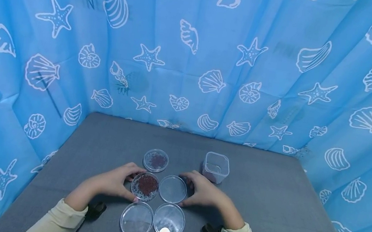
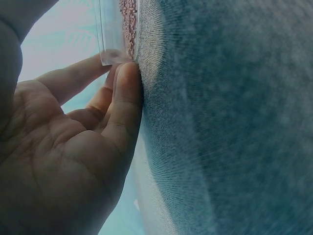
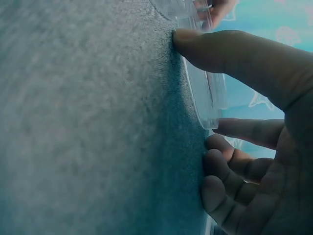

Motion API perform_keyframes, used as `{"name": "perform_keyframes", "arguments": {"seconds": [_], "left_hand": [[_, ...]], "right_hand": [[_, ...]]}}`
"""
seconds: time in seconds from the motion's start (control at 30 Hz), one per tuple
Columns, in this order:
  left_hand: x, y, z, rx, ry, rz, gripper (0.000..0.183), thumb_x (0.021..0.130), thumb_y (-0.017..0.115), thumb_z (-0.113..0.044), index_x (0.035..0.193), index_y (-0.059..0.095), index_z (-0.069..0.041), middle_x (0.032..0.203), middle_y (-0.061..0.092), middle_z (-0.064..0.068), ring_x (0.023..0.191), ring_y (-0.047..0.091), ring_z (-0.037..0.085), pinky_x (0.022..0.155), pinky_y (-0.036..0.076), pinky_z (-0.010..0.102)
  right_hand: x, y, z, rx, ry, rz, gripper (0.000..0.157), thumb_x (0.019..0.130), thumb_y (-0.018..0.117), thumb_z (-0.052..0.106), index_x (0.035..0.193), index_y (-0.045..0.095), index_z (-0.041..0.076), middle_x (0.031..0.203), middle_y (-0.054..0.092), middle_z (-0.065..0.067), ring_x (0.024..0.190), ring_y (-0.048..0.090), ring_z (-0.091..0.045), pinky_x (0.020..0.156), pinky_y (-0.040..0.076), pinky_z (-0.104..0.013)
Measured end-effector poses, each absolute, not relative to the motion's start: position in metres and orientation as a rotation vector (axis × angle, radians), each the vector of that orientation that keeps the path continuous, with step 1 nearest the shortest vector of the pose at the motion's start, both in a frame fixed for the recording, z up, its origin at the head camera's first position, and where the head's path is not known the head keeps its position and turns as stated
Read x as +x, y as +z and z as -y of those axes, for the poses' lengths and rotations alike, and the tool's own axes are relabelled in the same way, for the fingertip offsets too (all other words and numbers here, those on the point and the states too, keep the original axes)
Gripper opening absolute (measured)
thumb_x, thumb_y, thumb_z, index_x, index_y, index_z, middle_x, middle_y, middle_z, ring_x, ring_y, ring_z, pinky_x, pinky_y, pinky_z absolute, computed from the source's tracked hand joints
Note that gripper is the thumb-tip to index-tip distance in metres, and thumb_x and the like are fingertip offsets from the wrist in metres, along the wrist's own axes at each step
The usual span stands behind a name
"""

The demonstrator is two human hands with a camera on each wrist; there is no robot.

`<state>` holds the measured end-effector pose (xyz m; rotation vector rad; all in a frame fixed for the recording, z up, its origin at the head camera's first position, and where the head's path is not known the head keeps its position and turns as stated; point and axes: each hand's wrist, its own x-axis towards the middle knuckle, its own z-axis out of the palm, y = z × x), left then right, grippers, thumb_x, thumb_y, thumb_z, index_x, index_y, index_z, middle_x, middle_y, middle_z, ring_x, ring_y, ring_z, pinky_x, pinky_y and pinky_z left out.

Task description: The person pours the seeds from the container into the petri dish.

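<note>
My left hand (image 1: 113, 180) holds a clear petri dish (image 1: 146, 186) of reddish-brown grains by its left side, thumb at the near edge and fingers at the far edge. In the left wrist view, the grains (image 2: 129, 22) show through the low clear wall, and the fingertips are at the rim. On the other side, my right hand (image 1: 203, 189) spans a clear petri dish (image 1: 172, 189) with no grains visible in it. Its thumb and index finger touch the rim in the right wrist view, the other fingers curling beside the table. The two dishes sit side by side.
Behind them is another petri dish (image 1: 156, 160) with some dark reddish grains. Two clear dishes, a left one (image 1: 136, 220) and a right one (image 1: 168, 226), lie nearer the body. A square plastic tub (image 1: 216, 168) stands back right on the grey table (image 1: 266, 203). A blue curtain (image 1: 190, 81) hangs behind.
</note>
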<state>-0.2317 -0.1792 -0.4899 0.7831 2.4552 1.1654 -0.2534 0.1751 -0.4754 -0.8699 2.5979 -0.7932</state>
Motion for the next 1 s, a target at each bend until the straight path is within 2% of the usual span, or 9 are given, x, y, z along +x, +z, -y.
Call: {"name": "perform_keyframes", "arguments": {"seconds": [0.13,0.33,0.53,0.67,0.8,0.9,1.0], "left_hand": [[-0.232,-0.492,0.178,0.791,1.166,-2.456,0.090,0.077,0.096,-0.029,0.152,0.053,-0.004,0.139,0.054,0.014,0.128,0.059,0.032,0.109,0.057,0.045],[-0.233,-0.492,0.178,0.786,1.152,-2.463,0.091,0.077,0.096,-0.032,0.153,0.053,-0.004,0.139,0.055,0.013,0.127,0.059,0.030,0.108,0.057,0.043],[-0.233,-0.491,0.179,0.791,1.153,-2.474,0.091,0.076,0.096,-0.032,0.152,0.054,-0.005,0.137,0.055,0.013,0.126,0.059,0.030,0.107,0.057,0.044],[-0.233,-0.490,0.179,0.793,1.150,-2.479,0.091,0.076,0.096,-0.032,0.152,0.054,-0.004,0.137,0.055,0.013,0.126,0.059,0.031,0.108,0.057,0.046],[-0.232,-0.489,0.179,0.793,1.154,-2.473,0.091,0.077,0.096,-0.031,0.152,0.054,-0.004,0.138,0.055,0.014,0.127,0.059,0.032,0.108,0.057,0.046],[-0.231,-0.488,0.179,0.793,1.157,-2.468,0.090,0.077,0.096,-0.031,0.152,0.054,-0.004,0.138,0.055,0.015,0.127,0.059,0.032,0.107,0.057,0.045],[-0.231,-0.488,0.178,0.798,1.158,-2.466,0.090,0.077,0.096,-0.031,0.152,0.053,-0.003,0.138,0.055,0.015,0.127,0.059,0.032,0.107,0.057,0.045]], "right_hand": [[-0.255,-0.475,-0.173,-0.857,-0.765,-2.603,0.086,0.072,0.097,0.033,0.147,0.061,0.011,0.121,0.062,-0.001,0.109,0.059,-0.017,0.088,0.053,-0.032],[-0.253,-0.473,-0.174,-0.855,-0.781,-2.600,0.085,0.072,0.098,0.034,0.145,0.061,0.012,0.118,0.060,-0.002,0.104,0.057,-0.017,0.085,0.051,-0.029],[-0.249,-0.471,-0.184,-0.871,-1.007,-2.538,0.085,0.075,0.097,0.030,0.146,0.058,0.005,0.127,0.063,-0.013,0.108,0.064,-0.023,0.088,0.058,-0.029],[-0.245,-0.466,-0.190,-0.842,-1.183,-2.441,0.086,0.078,0.095,0.027,0.149,0.054,0.004,0.136,0.062,-0.019,0.116,0.065,-0.032,0.090,0.063,-0.038],[-0.245,-0.464,-0.194,-0.795,-1.356,-2.326,0.082,0.082,0.093,0.024,0.151,0.051,0.007,0.149,0.057,-0.020,0.130,0.062,-0.040,0.098,0.062,-0.048],[-0.245,-0.464,-0.196,-0.787,-1.515,-2.207,0.079,0.084,0.091,0.016,0.150,0.049,0.006,0.156,0.050,-0.025,0.138,0.058,-0.045,0.103,0.061,-0.048],[-0.245,-0.466,-0.195,-0.800,-1.662,-2.074,0.077,0.086,0.086,0.007,0.149,0.042,0.001,0.157,0.046,-0.034,0.140,0.055,-0.050,0.104,0.060,-0.048]]}}
